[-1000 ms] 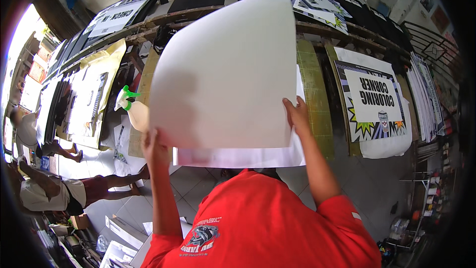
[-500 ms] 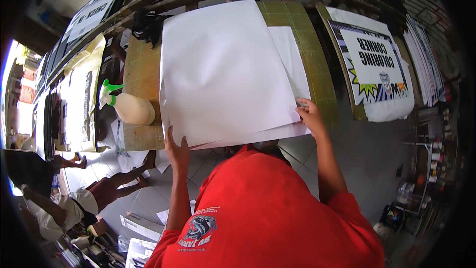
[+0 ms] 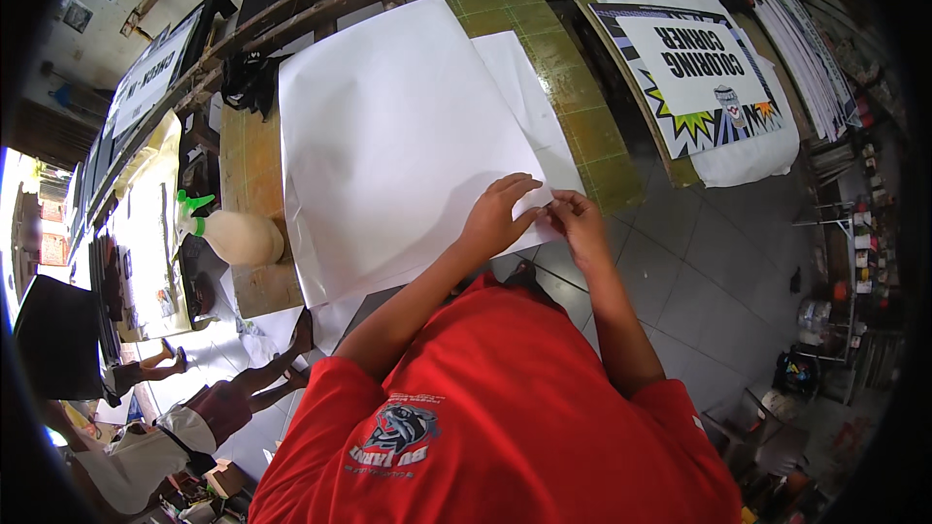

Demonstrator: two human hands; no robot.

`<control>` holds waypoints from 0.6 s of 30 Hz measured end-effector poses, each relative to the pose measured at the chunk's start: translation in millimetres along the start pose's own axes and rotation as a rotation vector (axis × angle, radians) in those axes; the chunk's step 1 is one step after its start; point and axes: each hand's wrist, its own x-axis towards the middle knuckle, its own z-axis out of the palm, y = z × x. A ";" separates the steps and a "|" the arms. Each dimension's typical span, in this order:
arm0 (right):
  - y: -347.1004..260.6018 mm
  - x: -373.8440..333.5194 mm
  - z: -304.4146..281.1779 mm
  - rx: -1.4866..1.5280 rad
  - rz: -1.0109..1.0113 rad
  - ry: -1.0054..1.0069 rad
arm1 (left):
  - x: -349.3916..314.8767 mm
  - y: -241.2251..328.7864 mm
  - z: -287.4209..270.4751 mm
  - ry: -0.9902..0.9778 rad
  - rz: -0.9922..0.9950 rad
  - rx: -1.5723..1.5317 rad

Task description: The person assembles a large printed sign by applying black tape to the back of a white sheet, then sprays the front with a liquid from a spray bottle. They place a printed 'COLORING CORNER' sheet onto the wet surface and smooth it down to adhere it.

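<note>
A large white sheet [image 3: 398,146] lies over a green-brown cutting mat [image 3: 592,136] on the work table in front of me. Beneath its right side, part of a second white sheet [image 3: 529,87] shows. At the near right corner of the top sheet, my right hand [image 3: 580,225] is closed in a pinch on the sheet's edge. Close beside it, my left hand [image 3: 500,216] rests over the same corner, its fingers stretched and its thumb apart. Both hands nearly meet there.
A spray bottle [image 3: 238,236] with a green nozzle lies on the mat's left side. Printed boards [image 3: 699,78] sit on another table to the right, beside a stack of sheets [image 3: 804,58]. A black bag [image 3: 249,82] is at the far left. People [image 3: 218,417] are on the left.
My left hand has moved from the sheet's near left corner across to the near right corner. My right hand stays there, now pinching the edge. The view has shifted slightly.
</note>
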 end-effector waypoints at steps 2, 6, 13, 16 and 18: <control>0.4 0.0 0.8 -0.036 -0.011 -0.012 | 1.2 -5.4 14.2 0.010 -0.055 -0.031; 3.4 5.9 1.1 -0.178 -0.107 -0.012 | 1.9 -6.6 28.6 0.035 -0.154 -0.121; 1.7 8.7 -9.0 -0.319 -0.186 -0.032 | 1.6 0.6 42.0 0.073 -0.166 -0.028; 1.0 13.3 -15.1 -0.374 -0.145 -0.089 | 1.0 -0.2 44.0 0.052 -0.172 0.008; 4.1 16.2 -17.1 -0.365 -0.156 -0.075 | 2.2 -0.9 46.2 0.043 -0.163 0.022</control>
